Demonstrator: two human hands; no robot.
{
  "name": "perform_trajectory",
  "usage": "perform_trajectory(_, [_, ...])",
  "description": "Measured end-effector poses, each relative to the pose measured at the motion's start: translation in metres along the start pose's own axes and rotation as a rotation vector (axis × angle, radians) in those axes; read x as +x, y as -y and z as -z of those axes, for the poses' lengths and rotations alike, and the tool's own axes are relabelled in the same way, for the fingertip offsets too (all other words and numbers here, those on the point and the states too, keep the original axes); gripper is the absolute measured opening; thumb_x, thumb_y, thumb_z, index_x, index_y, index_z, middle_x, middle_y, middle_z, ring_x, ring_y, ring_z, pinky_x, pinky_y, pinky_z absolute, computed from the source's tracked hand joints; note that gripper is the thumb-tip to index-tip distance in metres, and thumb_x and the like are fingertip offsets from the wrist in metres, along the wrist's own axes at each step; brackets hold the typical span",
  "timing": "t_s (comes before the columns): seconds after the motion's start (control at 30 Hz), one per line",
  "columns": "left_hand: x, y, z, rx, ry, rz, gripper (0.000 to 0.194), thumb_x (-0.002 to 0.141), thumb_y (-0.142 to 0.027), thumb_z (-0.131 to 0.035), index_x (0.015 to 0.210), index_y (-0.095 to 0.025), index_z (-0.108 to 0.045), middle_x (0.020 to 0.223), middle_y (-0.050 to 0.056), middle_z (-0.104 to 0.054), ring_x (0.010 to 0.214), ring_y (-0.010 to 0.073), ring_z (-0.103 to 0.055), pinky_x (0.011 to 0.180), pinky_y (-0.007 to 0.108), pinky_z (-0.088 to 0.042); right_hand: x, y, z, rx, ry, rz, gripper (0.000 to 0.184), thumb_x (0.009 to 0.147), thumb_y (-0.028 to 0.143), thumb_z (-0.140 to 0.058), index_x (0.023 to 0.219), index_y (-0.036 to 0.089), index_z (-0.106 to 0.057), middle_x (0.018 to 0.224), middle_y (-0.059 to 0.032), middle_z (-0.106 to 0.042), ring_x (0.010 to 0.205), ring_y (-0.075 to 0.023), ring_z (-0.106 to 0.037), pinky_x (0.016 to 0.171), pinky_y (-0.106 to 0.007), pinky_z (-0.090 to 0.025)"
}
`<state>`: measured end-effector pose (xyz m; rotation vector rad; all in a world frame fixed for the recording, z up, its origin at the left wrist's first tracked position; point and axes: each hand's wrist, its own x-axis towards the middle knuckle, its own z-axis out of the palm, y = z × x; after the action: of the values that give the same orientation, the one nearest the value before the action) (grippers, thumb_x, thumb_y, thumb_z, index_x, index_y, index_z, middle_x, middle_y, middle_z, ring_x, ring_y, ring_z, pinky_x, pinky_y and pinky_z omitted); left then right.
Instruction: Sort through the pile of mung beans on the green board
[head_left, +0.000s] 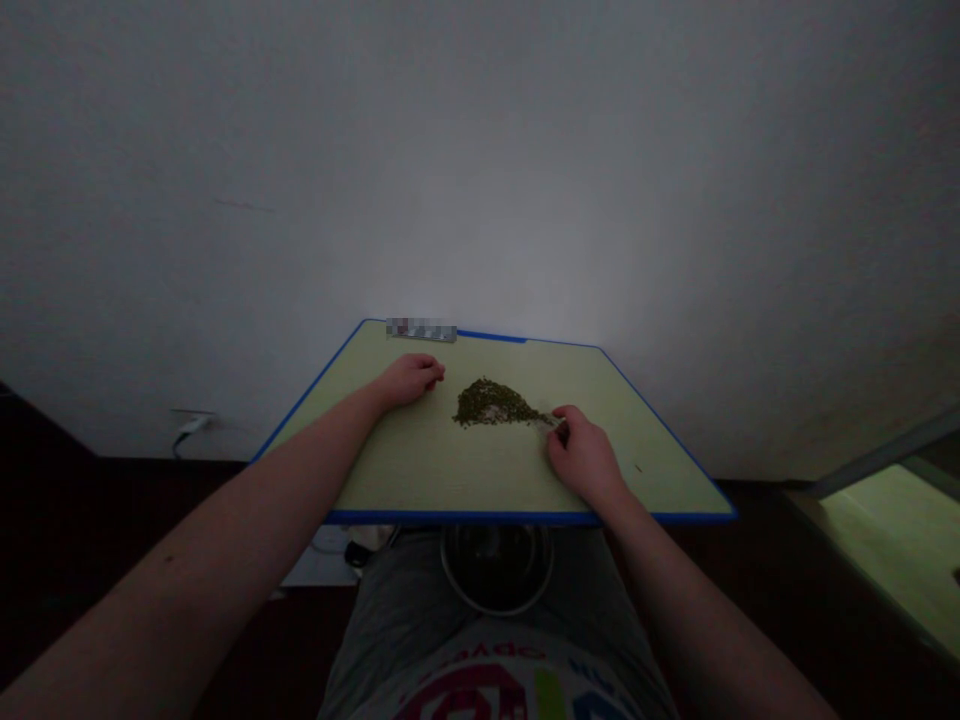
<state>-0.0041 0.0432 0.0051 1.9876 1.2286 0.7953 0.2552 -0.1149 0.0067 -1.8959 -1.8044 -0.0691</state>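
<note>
A small heap of dark green grains (pixel 491 402) lies near the middle of a pale green table top with a blue edge (pixel 420 470). My left hand (pixel 411 378) rests on the table to the left of the heap, its fingers curled loosely with nothing in them. My right hand (pixel 581 455) sits at the heap's right tip, thumb and fingers pinched together at the grains; what they hold is too small to make out.
A round metal bowl (pixel 497 568) sits on my lap under the table's near edge. A plain white wall stands behind the table. A second pale green surface (pixel 900 540) shows at the right. A plug and cable (pixel 191 428) lie low on the left.
</note>
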Motion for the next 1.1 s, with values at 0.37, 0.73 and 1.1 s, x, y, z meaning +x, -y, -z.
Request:
perform_trajectory(0.37, [-0.001,-0.003,0.001,0.003,0.006,0.002,0.026,0.070,-0.040,-0.047,0.063,-0.015,-0.053,0.053,-0.001,-0.049,0.048,0.0093,-0.041,0.049,0.023,-0.032,-0.008,-0.001,0.004,0.011,0.010,0.022,0.028,0.076,0.021,-0.045,0.103,0.017,-0.050,0.074,-0.0032,-0.062,0.064,-0.0153,-0.054,0.059,-0.024,-0.034])
perform_trajectory(0.73, [-0.002,-0.001,0.001,0.020,0.001,-0.010,0.029,0.071,-0.042,-0.045,0.063,-0.016,-0.055,0.053,-0.001,-0.050,0.049,0.0097,-0.042,0.050,0.024,-0.033,0.000,-0.001,-0.001,0.009,0.001,0.010,0.027,0.076,0.020,-0.045,0.102,0.017,-0.051,0.074,-0.0043,-0.062,0.065,-0.0157,-0.055,0.060,-0.024,-0.035])
perform_trajectory(1.1, [-0.002,-0.003,0.001,0.007,0.004,-0.005,0.030,0.070,-0.044,-0.046,0.064,-0.016,-0.054,0.053,-0.001,-0.049,0.049,0.0101,-0.042,0.052,0.024,-0.033,-0.003,0.002,0.000,0.037,0.035,0.071,0.028,0.077,0.019,-0.044,0.104,0.019,-0.049,0.074,-0.0022,-0.061,0.066,-0.0154,-0.055,0.061,-0.024,-0.035])
